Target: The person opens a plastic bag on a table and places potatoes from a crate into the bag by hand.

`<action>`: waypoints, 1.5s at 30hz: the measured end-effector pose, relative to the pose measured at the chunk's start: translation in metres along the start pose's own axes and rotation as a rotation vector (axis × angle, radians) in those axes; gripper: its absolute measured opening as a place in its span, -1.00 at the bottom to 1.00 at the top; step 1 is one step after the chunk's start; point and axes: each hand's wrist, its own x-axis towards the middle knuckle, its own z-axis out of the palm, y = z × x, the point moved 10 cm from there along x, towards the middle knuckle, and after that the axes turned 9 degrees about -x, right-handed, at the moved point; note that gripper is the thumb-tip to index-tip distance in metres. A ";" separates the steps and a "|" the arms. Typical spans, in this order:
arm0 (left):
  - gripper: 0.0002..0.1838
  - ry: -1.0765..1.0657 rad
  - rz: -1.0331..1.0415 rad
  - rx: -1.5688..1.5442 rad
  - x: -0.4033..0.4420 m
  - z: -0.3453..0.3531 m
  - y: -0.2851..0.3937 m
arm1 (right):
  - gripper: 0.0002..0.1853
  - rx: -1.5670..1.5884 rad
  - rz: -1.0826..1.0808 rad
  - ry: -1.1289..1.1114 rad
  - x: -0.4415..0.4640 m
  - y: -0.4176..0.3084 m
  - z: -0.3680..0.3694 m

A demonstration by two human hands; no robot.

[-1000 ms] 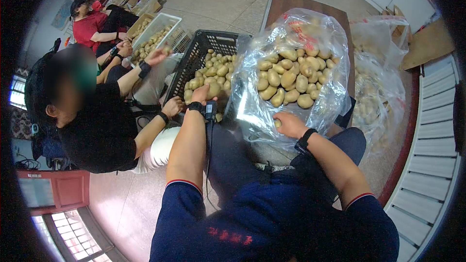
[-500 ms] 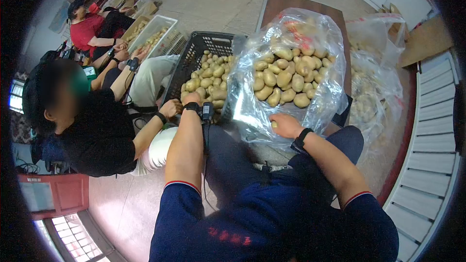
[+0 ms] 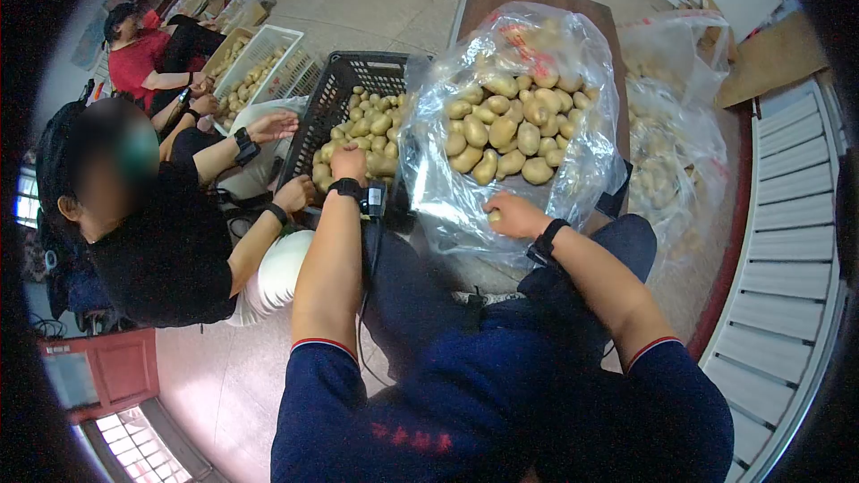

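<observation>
My left hand (image 3: 349, 164) is over the near part of a black plastic crate (image 3: 301, 132), above the potatoes (image 3: 362, 125) lying in it. Its fingers point down and away from me, so what they do is hidden. Closed around a small potato (image 3: 494, 215), my right hand (image 3: 519, 216) is at the near edge of a clear plastic bag (image 3: 452, 224). Only a bit of that potato shows past the fingers. The bag's mouth is spread wide, with a heap of potatoes (image 3: 519, 130) inside.
At my left sits a co-worker in black (image 3: 170, 241), one hand (image 3: 273, 126) beside the crate. Farther off, a person in red (image 3: 134, 63) is near a white crate (image 3: 291, 45) of potatoes. Another potato bag (image 3: 667, 139) stands right of the brown board (image 3: 488, 4).
The whole view has shifted, so the crate and bag appear farther left. My left hand has moved slightly forward over the crate. The co-worker's hand near the crate is now spread out.
</observation>
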 end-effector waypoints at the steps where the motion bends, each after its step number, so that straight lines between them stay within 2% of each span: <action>1: -0.75 -0.008 -0.062 -0.036 -0.004 0.001 -0.001 | -0.63 0.013 0.044 -0.007 -0.001 0.006 0.000; 3: -0.75 0.018 -0.035 -0.134 -0.002 0.002 -0.003 | -0.64 -0.002 0.014 -0.025 0.001 0.005 0.002; 8: -0.71 -0.122 -0.154 -0.298 -0.027 0.008 0.016 | -0.65 0.020 -0.043 -0.103 0.003 -0.002 0.006; 12: -0.71 -0.120 -0.202 -0.310 -0.058 0.011 0.040 | -0.65 0.013 -0.082 -0.221 0.005 -0.009 0.012; 13: -0.72 -0.110 -0.152 -0.271 -0.055 0.011 0.041 | -0.64 0.008 -0.079 -0.274 0.003 -0.011 0.015; 14: -0.73 -0.101 -0.102 -0.232 -0.052 0.011 0.043 | -0.64 0.009 -0.079 -0.275 0.001 -0.013 0.012; 17: -0.79 -0.128 -0.119 -0.304 -0.068 0.013 0.058 | -0.65 0.012 -0.137 -0.225 -0.001 -0.022 0.005; 23: -0.85 -0.144 -0.124 -0.321 -0.068 0.019 0.058 | -0.63 -0.171 -0.131 -0.256 -0.004 -0.020 0.018; 25: -0.85 -0.140 -0.117 -0.312 -0.069 0.018 0.059 | -0.63 -0.127 -0.106 -0.173 -0.006 -0.020 0.011; 32: -0.78 -0.129 -0.137 -0.310 -0.080 0.016 0.070 | -0.66 0.018 -0.018 -0.163 -0.011 -0.011 0.009; 34: -0.73 -0.153 -0.142 -0.281 -0.074 0.019 0.064 | -0.67 -0.003 -0.100 -0.007 -0.014 -0.019 -0.007; 38: -0.69 -0.176 -0.123 -0.240 -0.075 0.019 0.066 | -0.66 -0.035 -0.056 0.047 -0.014 -0.005 -0.022; 40: -0.69 -0.186 -0.123 -0.250 -0.080 0.019 0.071 | -0.65 -0.110 0.083 0.188 -0.017 0.009 -0.047; 41: -0.69 -0.196 -0.125 -0.259 -0.082 0.020 0.074 | -0.65 -0.111 0.084 0.189 -0.017 0.008 -0.050; 43: -0.68 -0.208 -0.119 -0.258 -0.083 0.023 0.075 | -0.67 -0.087 0.255 0.240 -0.021 0.027 -0.054; 45: -0.67 -0.216 -0.114 -0.261 -0.085 0.026 0.078 | -0.67 -0.063 0.260 0.233 -0.020 0.032 -0.047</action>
